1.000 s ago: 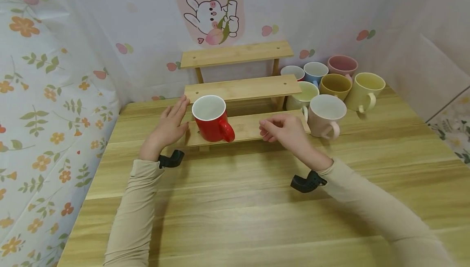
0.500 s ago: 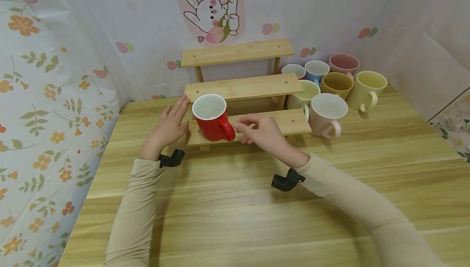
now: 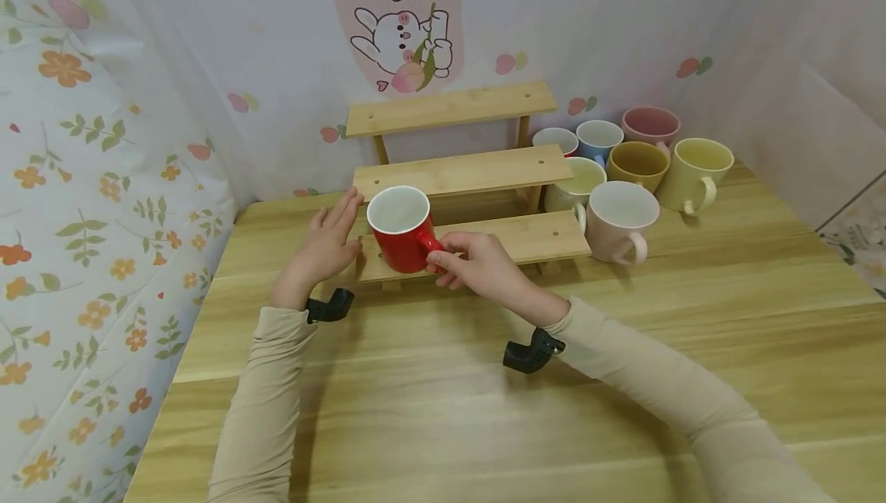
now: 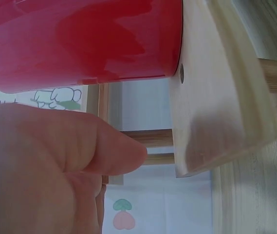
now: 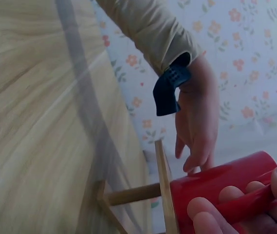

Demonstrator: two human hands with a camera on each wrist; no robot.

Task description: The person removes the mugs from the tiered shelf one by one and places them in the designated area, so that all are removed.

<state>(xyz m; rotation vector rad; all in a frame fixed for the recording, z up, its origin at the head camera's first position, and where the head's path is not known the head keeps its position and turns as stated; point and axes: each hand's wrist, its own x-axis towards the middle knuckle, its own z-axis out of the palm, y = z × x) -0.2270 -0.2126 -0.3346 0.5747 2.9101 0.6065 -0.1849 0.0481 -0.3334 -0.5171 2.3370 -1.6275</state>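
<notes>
A red mug (image 3: pixel 403 235) with a white inside stands upright at the left end of the lowest step of a three-tier wooden shelf (image 3: pixel 498 237). My right hand (image 3: pixel 484 266) pinches its handle between thumb and fingers; in the right wrist view the fingers lie round the red handle (image 5: pixel 245 204). To the left of the mug, my left hand (image 3: pixel 320 254) has its fingers stretched out, their tips at the left end of the middle step (image 3: pixel 464 172). In the left wrist view the thumb (image 4: pixel 121 153) is apart from the mug's wall (image 4: pixel 119 39).
Several mugs crowd the table to the right of the shelf: a pale pink one (image 3: pixel 621 218) in front, a yellow one (image 3: pixel 694 172), a mustard one (image 3: pixel 637 168), and others behind. A patterned cloth (image 3: pixel 277 49) hangs behind. The wooden table (image 3: pixel 429 395) extends in front.
My right hand has moved left along the lowest step to the red mug and taken hold of its handle. The left hand stays beside the shelf. The head view has shifted slightly.
</notes>
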